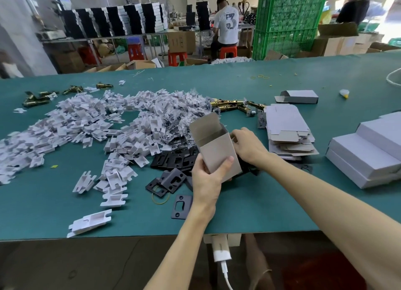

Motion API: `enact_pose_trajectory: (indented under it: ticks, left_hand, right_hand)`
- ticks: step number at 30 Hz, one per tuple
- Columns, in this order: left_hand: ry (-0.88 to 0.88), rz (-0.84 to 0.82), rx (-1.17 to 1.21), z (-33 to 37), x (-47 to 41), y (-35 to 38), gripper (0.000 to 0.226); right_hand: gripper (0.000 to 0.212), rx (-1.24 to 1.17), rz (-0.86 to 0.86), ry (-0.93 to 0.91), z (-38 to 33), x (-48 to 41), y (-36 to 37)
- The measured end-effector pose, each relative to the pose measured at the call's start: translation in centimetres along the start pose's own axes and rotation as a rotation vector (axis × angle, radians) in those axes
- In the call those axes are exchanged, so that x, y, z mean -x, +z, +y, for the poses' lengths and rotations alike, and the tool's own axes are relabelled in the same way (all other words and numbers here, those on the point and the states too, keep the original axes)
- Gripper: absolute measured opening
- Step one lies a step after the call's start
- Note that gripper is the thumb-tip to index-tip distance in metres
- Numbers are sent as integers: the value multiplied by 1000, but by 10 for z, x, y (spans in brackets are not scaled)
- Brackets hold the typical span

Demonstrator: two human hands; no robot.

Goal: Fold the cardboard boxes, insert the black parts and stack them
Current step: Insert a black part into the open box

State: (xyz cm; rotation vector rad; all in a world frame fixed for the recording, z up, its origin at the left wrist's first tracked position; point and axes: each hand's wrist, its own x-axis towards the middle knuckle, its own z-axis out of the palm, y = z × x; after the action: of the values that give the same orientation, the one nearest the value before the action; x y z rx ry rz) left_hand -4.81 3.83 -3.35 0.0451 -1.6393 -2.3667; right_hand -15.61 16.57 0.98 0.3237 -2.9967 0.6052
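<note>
head view — left hand (206, 181) and right hand (247, 146) hold a cardboard box (217, 153) over the teal table (260, 203), green crates (288, 18) behind.

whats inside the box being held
Through the open top of the cardboard box, only bare inner walls show. Its front wall hides the bottom, so any part inside cannot be seen.

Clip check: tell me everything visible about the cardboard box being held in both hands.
The grey-brown cardboard box is plain, unprinted board, opened into a rectangular sleeve. Its top end is open, with the long lid flap standing up behind the opening. It is held tilted above the green table and a heap of flat black metal plates. The left hand grips its lower part, thumb across the front face; the right hand pinches its right edge near the top.
</note>
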Motion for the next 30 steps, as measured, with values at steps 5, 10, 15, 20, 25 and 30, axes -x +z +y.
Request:
enact_pose_trajectory:
  ticks: [5, 10, 15, 20, 25, 30]
  left_hand:
    - [115, -91, -105, 0, 2, 2, 44]
    - [150, -115, -172, -1, 1, -1, 44]
    - [52, -65, -103, -2, 2, 2, 33]
    - [-81, 101, 83, 0, 0, -1, 37]
    - [-77, 118, 88, 0, -1, -1, 39]
    - [-82, 142, 100, 0, -3, -1, 35]
  right_hand:
    - [37, -61, 43, 39, 6, 15, -10]
    - [20, -178, 97, 43, 17, 25, -18]
    - [17, -237, 163, -4, 19, 30, -21]
    - [17, -254, 189, 15, 19, 29, -19]
    - [15, -274, 190, 16, 20, 31, -18]
    - [15, -326, 191, 13, 17, 33, -22]
